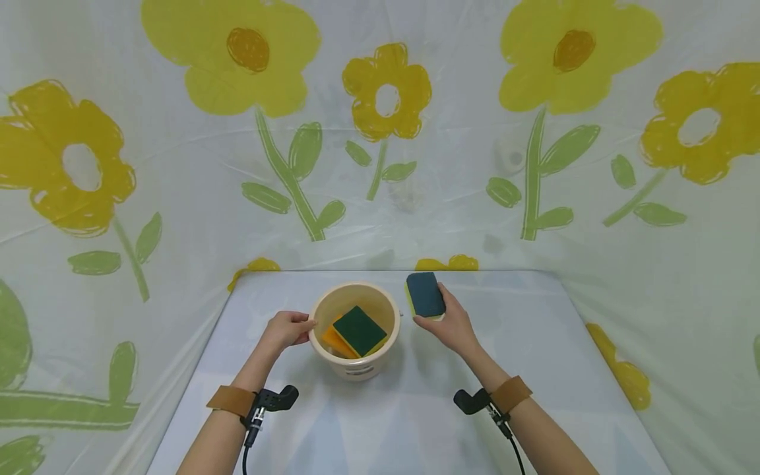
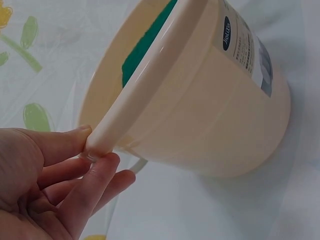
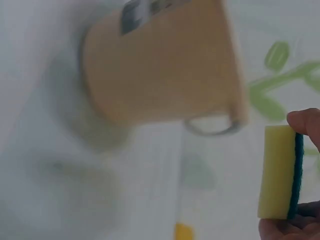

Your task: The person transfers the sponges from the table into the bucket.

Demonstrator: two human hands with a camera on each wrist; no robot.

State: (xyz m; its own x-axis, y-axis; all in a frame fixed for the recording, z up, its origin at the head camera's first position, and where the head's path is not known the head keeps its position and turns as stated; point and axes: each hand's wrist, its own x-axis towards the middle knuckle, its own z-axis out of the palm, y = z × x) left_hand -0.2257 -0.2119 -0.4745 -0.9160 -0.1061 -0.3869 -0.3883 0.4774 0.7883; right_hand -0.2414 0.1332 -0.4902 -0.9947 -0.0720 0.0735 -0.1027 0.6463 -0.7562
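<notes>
A cream plastic bucket (image 1: 357,371) stands upright on the table, a printed label on its front. My left hand (image 1: 289,330) pinches the bucket's rim at its left side; in the left wrist view the thumb (image 2: 65,145) lies on the rim and the fingers are beneath it. Inside the bucket, a sponge with a dark green top (image 1: 359,331) lies over an orange piece (image 1: 338,341). My right hand (image 1: 451,323) grips a second sponge (image 1: 425,295) by its edges, right of the bucket. This one has a dark blue-green scouring side and a yellow foam side (image 3: 277,172).
The white table (image 1: 332,435) reaches back to a hanging sheet (image 1: 451,165) printed with yellow flowers. A thin wire handle (image 3: 212,131) hangs at the bucket's rim. Each wrist wears a brown strap (image 1: 512,394) with a black camera mount and cable.
</notes>
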